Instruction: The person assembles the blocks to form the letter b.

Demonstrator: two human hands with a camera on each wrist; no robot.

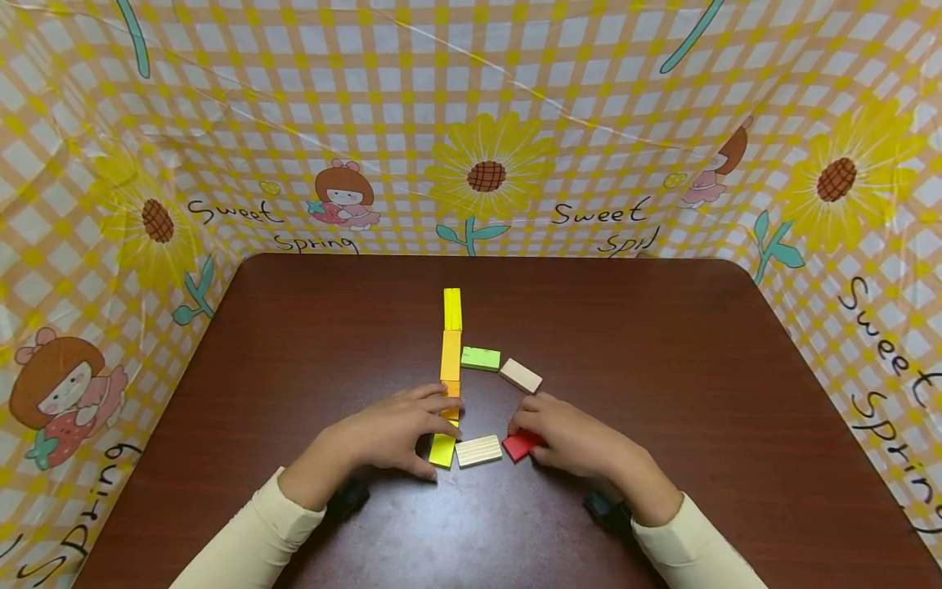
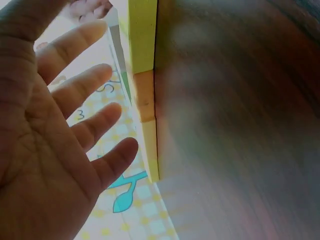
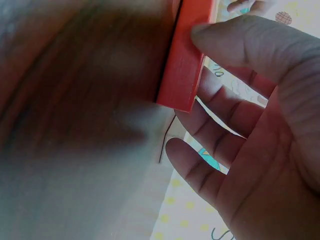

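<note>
My right hand (image 1: 570, 433) pinches a red block (image 1: 519, 446) between thumb and fingers. The right wrist view shows the thumb against a long face of the red block (image 3: 185, 60). With its fingers loosely spread, my left hand (image 1: 393, 427) hovers over or rests on the lower part of a block column; contact is unclear. Under its fingertips are an orange block (image 1: 452, 405) and a yellow block (image 1: 441, 451). A pale striped block (image 1: 478, 451) lies between the yellow and red ones.
The column continues away from me with an amber block (image 1: 451, 356) and a yellow-topped block (image 1: 452, 309). To its right lie a green block (image 1: 481, 358) and a plain wooden block (image 1: 521, 375). A checked sunflower cloth (image 1: 397, 147) walls the brown table (image 1: 331, 327).
</note>
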